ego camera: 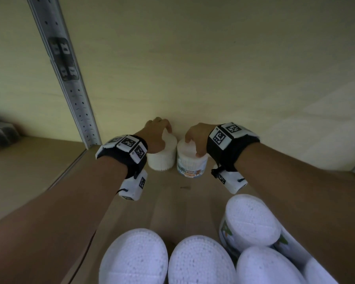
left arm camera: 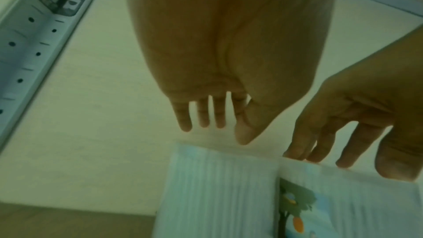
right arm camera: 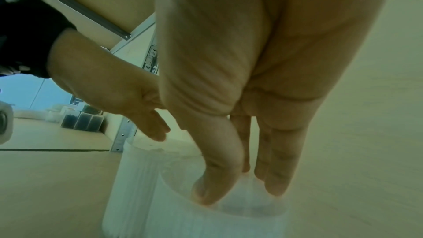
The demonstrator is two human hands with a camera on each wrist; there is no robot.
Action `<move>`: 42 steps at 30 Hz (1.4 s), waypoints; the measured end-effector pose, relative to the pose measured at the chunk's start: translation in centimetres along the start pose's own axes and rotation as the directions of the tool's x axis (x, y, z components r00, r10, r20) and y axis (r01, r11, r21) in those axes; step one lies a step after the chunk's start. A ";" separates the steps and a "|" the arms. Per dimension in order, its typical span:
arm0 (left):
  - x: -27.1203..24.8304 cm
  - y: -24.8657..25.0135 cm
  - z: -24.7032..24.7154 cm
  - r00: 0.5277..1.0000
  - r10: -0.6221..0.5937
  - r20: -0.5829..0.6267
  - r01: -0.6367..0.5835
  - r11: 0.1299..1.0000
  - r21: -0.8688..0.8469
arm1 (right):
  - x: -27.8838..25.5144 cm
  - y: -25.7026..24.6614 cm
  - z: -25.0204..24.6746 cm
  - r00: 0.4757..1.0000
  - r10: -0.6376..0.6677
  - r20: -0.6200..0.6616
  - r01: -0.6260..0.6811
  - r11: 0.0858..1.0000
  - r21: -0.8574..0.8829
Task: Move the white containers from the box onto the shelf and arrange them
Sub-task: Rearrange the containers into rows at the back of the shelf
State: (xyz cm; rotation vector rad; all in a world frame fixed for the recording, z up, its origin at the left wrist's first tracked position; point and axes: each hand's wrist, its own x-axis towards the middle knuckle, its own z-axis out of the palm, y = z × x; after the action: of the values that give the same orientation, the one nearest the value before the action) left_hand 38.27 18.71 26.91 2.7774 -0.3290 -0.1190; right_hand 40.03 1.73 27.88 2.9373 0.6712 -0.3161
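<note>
Five white cotton-bud tubs [ego camera: 201, 261] crowd the near foreground. Two tubs stand touching on the shelf [ego camera: 168, 193] against the back panel. Left hand [ego camera: 155, 136], fingers straight, rests on the plain tub [ego camera: 162, 158]; right hand [ego camera: 197, 138] fingertips rest atop the labelled tub [ego camera: 192, 162], gripping nothing.

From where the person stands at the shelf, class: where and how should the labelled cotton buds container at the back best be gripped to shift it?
Grip the cotton buds container around its round lid rim, coming from above, probably. It stands upright; the plain container sits close on its left and the back wall behind, so the sides are crowded. The right hand already rests fingertips on its top.
</note>
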 end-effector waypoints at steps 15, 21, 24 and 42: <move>0.2 0.4 -0.3 0.990 0.012 0.144 -0.033 0.989 0.145 | 0.4 0.6 0.7 0.998 0.001 -0.061 0.003 0.998 0.059; -0.3 0.0 -1.3 0.988 0.110 0.109 -0.114 0.993 0.027 | 0.8 0.8 0.9 0.998 0.028 -0.054 -0.023 0.996 0.087; -0.1 -0.2 -0.1 0.998 0.019 -0.062 -0.014 0.997 0.073 | 0.8 0.8 0.8 0.997 0.034 -0.064 -0.029 0.997 0.077; -0.5 -0.4 -1.2 0.977 0.050 0.206 -0.067 0.995 0.073 | 0.8 0.7 0.7 0.998 0.041 -0.042 -0.039 0.999 0.037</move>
State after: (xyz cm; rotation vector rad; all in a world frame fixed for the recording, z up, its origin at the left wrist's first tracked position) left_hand 38.03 19.58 27.96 2.8363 -0.4765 -0.3870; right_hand 40.88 1.33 27.02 2.9953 0.6178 -0.2653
